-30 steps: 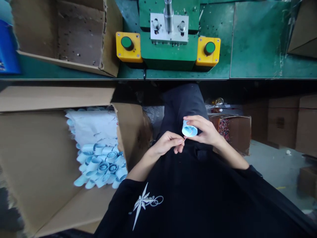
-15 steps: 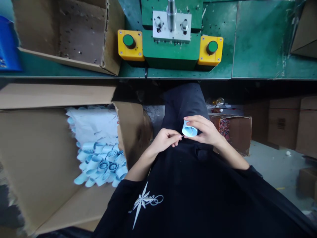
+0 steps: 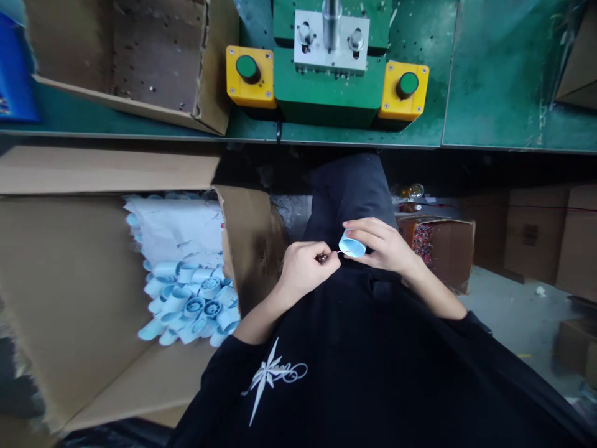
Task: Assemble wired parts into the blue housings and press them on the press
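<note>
Seemingly plastic round cup (image 3: 352, 248), right hand (image 3: 385, 246)

The scuffed green tabletop (image 3: 489, 81) carries a green press (image 3: 329, 93) at its near edge. Touching the press on either side are two yellow button boxes (image 3: 249, 78) (image 3: 405, 90). An open cardboard box (image 3: 140, 56) lies on the left part, with a blue object (image 3: 13, 74) just beside it.
</note>
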